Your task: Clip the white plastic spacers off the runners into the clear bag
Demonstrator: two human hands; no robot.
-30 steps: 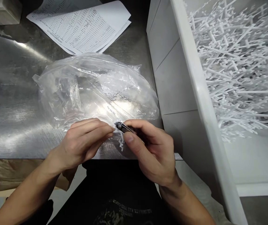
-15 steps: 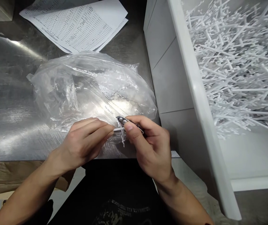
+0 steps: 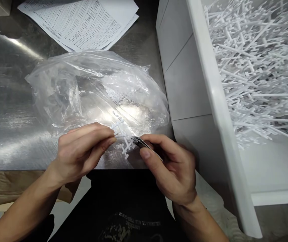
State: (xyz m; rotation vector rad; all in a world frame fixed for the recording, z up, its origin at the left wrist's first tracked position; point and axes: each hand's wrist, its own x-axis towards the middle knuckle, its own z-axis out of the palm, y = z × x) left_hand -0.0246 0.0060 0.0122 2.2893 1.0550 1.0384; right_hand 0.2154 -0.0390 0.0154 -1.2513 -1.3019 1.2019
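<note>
White plastic sprue (image 3: 127, 146) is hanging above the worktop (image 3: 8, 144) near its front edge, L hand (image 3: 83, 144) pinching it, R hand (image 3: 173, 168) gripping clippers (image 3: 139, 142); prob mid-trim, next move calling for steady alignment imo.

A black top (image 3: 126, 195) is worn over the body. Small pale letters (image 3: 144, 221) are printed on its front in a line that is a bit bent, but they are too blurry to be read well. Under them, a pale yellowish pattern (image 3: 116, 233) is printed, and part of it is cut off. The left hand (image 3: 83, 144) and the right hand (image 3: 171, 168) are left bare, and so are both forearms (image 3: 30, 201). A short, round nail (image 3: 146, 154) can be seen on the right thumb.
</note>
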